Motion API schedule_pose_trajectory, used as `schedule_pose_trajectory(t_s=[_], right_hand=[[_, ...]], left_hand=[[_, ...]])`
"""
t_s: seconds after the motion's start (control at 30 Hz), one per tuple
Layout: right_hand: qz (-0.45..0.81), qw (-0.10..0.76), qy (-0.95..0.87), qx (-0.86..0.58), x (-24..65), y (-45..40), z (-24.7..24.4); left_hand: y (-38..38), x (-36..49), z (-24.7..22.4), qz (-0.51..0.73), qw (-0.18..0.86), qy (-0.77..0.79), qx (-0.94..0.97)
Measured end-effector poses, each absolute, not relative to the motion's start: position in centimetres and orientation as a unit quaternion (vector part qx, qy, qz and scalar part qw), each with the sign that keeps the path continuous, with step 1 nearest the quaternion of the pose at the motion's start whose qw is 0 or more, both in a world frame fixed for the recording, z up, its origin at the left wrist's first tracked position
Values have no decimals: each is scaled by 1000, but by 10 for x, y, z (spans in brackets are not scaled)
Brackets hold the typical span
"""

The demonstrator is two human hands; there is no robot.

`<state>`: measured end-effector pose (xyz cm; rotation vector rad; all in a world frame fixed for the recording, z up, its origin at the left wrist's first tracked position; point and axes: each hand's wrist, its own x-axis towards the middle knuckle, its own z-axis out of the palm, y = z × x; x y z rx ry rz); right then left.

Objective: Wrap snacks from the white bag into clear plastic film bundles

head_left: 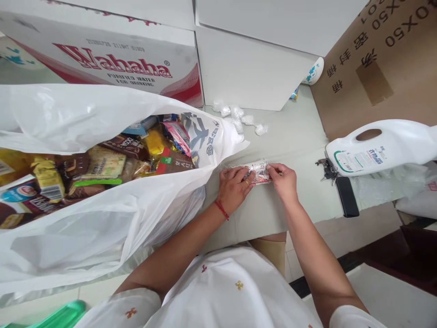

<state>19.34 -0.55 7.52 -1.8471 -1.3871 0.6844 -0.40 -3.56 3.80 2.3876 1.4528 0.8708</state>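
A small clear plastic packet [261,173] with white and red printing lies on the pale tabletop, between my two hands. The fingers of my left hand [235,187] are curled over its left end and hold it down, covering that part. At the right end, my right hand [284,180] pinches its edge between thumb and fingers. What is inside the packet is hard to make out. Just beyond it lie several crumpled clear plastic scraps [237,114].
A white plastic bag [150,218] full of wrapped snacks gapes at the left. Behind stand a Wahaha water carton [112,64] and a white box [239,68]. On the right are a white jug [382,148], keys [328,169], a black phone [347,197] and a brown carton [372,86].
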Motion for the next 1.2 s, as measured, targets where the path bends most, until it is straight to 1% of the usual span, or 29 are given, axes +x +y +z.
schedule_pose_trajectory(t_s=[0.13,0.2,0.27,0.43,0.53,0.63,0.73,0.77,0.8,0.83,0.93,1.0,1.07,1.13,1.2], right_hand=[[29,323,-657,-681,178,-18,75],[-25,288,-700,-653,172,-25,72],[-50,257,-725,-637,166,-31,69],[-50,162,-759,-628,151,-46,62],[-40,144,-759,-634,149,-53,63],[21,173,-770,-613,163,-50,69],[80,267,-736,-617,181,-39,73],[87,293,-717,-627,183,-36,73],[90,301,-707,-634,183,-33,72],[92,288,-712,-633,181,-32,70],[93,189,-774,-597,162,-37,63],[69,153,-785,-596,151,-43,59],[54,149,-780,-606,147,-48,57],[55,151,-779,-606,148,-49,55],[61,156,-782,-600,152,-48,54]], left_hand=[[-38,-3,37,295,103,489,814],[-38,-2,38,292,99,494,813],[-37,-2,40,288,101,500,811],[-34,0,45,295,127,507,800],[-35,1,45,292,120,506,803],[-37,0,42,283,111,508,806],[-37,0,39,283,113,510,804],[-37,1,39,284,114,509,805],[-36,2,39,285,116,509,804],[-36,2,39,285,119,511,802],[-36,-3,45,284,148,517,794],[-38,-14,50,315,180,501,786],[-41,-29,54,381,202,509,745],[-42,-43,55,437,185,564,676],[-41,-49,52,434,151,627,629]])
